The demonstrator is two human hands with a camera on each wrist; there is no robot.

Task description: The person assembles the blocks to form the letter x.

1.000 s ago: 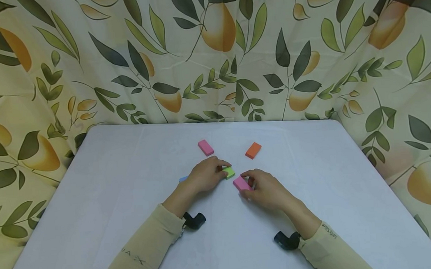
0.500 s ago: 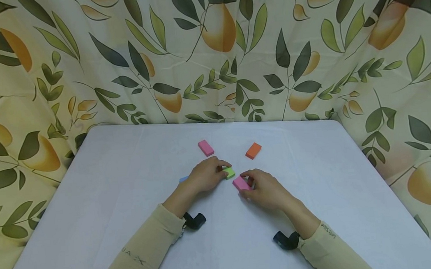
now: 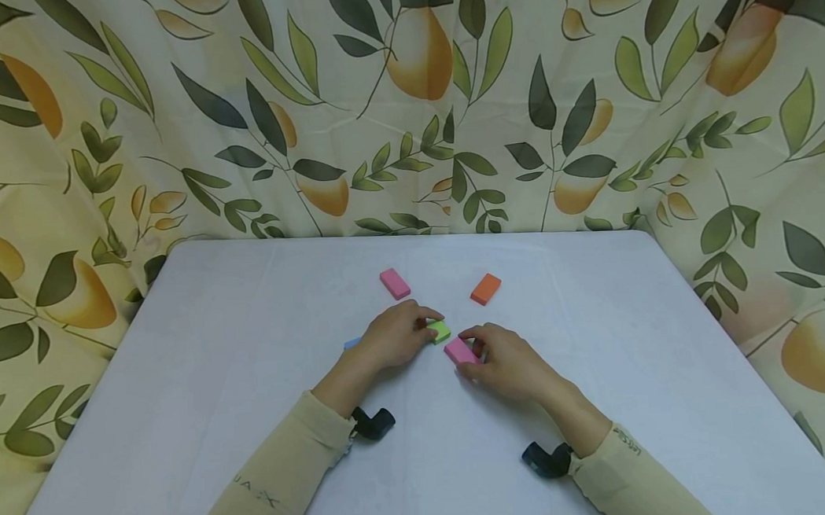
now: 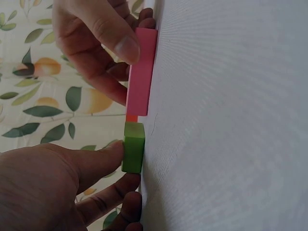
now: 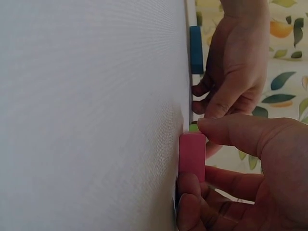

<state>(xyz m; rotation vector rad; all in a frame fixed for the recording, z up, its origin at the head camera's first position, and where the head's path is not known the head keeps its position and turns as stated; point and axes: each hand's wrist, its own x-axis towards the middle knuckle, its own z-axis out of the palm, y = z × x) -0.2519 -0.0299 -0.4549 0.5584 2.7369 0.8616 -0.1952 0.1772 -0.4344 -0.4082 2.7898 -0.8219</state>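
On the white table (image 3: 251,393), my left hand (image 3: 397,335) pinches a small green block (image 3: 439,331) between thumb and fingers; the left wrist view shows the green block (image 4: 133,147) flat on the cloth. Just right of it my right hand (image 3: 498,358) grips a pink block (image 3: 460,352) by its edges, also lying on the table. In the right wrist view the pink block (image 5: 192,156) sits between thumb and fingers, with the left hand (image 5: 236,62) beyond. The two blocks lie close, nearly end to end (image 4: 140,72).
A second pink block (image 3: 394,283) and an orange block (image 3: 485,288) lie farther back. A blue block (image 3: 351,343) peeks out from behind my left hand (image 5: 196,49). A leaf-and-fruit patterned curtain (image 3: 402,93) hangs around the table. Black wrist cameras (image 3: 373,423) sit near both sleeves.
The right hand has slid the pink block very slightly left, toward the green one. The left hand stays still.
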